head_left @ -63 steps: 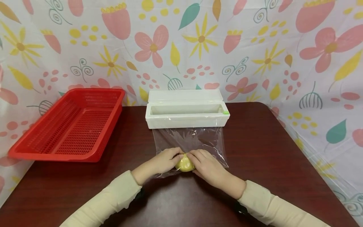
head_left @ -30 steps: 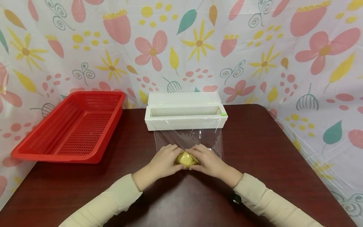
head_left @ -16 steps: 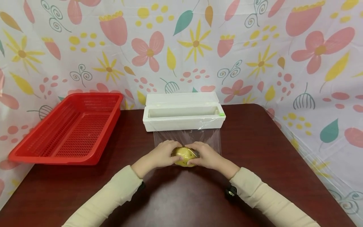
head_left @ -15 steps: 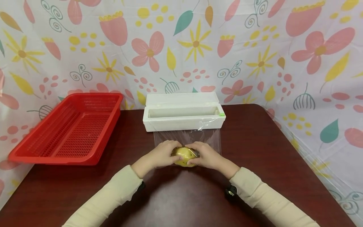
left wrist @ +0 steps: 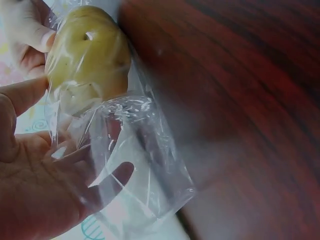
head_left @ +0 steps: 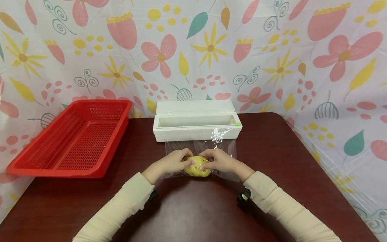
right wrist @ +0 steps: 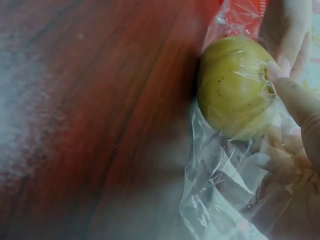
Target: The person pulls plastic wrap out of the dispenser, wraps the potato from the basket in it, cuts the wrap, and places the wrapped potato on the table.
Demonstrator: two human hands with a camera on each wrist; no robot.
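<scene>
Head view: left hand (head_left: 172, 162) and right hand (head_left: 220, 160) grip a yellow piece of produce (head_left: 198, 167) between them, thumbs on its near face, other fingertips mostly hidden behind. Kind of produce uncertain; dark specks on skin. Both wrist views dim and hazy, each cutting its own hand at the frame edge. Clear film (head_left: 225, 147) covers the produce and crosses the fingers; layers hard to separate.

Versus half a second ago: film now spreads farther out beneath the right wrist. Versus two seconds ago: more produce showing between the hands.

Pose: forearms slant inward from the lower corners, sleeves (head_left: 118, 208) cuffed; black wrist devices (head_left: 243, 196) partly covered.

Outward: cannot tell whether the produce touches the bench (head_left: 193, 211). Film runs back to a white box (head_left: 196, 135), lid up, interior partly seen. Red basket (head_left: 60, 172) well left. Floral cloth (head_left: 193, 23) behind, cut off by the frame.
</scene>
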